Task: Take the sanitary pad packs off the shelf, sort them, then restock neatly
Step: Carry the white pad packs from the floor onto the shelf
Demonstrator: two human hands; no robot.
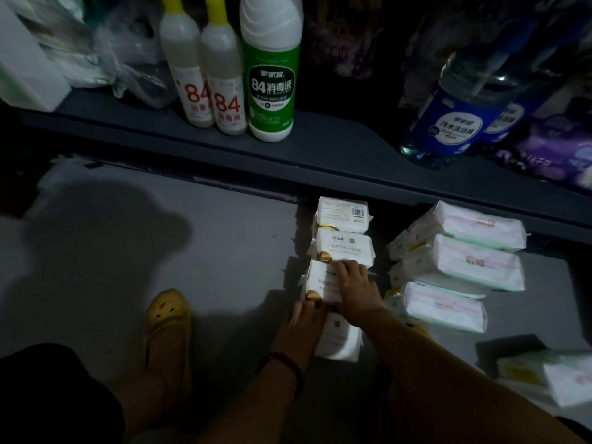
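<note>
White sanitary pad packs with gold corners lie in a row on the grey floor, running away from me: a far pack (pixel 342 216), a middle pack (pixel 344 248) and a near pack (pixel 317 280). My right hand (pixel 354 291) lies flat on the near pack, fingers spread over its top. My left hand (pixel 302 325) grips that pack's near edge. Another white pack (pixel 339 341) lies under my wrists. To the right lies a group of pink-and-white packs (pixel 474 264), stacked and overlapping.
A dark shelf board (pixel 320 155) runs across above the packs, holding two white 84 disinfectant bottles (pixel 208 97), a green one (pixel 271 91) and a blue-labelled bottle (pixel 451 123). My foot in a yellow slipper (pixel 168 318) rests left of the packs. More packs (pixel 563 379) lie at the lower right.
</note>
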